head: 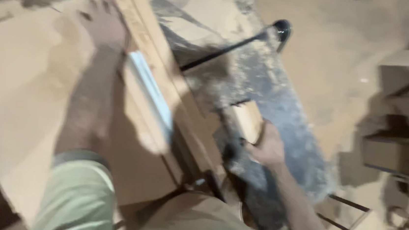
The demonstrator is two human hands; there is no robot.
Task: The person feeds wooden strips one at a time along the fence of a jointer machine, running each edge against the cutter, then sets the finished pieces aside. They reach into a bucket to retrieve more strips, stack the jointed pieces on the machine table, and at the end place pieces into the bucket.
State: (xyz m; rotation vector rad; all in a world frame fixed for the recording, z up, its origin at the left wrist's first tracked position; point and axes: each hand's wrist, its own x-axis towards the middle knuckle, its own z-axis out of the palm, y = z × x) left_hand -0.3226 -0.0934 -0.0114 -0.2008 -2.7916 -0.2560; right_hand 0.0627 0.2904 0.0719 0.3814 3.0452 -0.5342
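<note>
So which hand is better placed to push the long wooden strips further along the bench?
Left, probably. The left hand already rests flat on the far end of the long wooden strips, while the right hand is occupied gripping a small wood block beside them. The frame is blurred.

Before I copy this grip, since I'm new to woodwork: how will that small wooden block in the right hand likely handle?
The small wooden block looks stiff and probably light, since the right hand lifts it alone. Its flat faces suggest it won't roll. The sawdust-covered bench top beneath may let it slide easily if pushed.

matt wooden block (246, 119), dusty metal table (283, 117)
</note>
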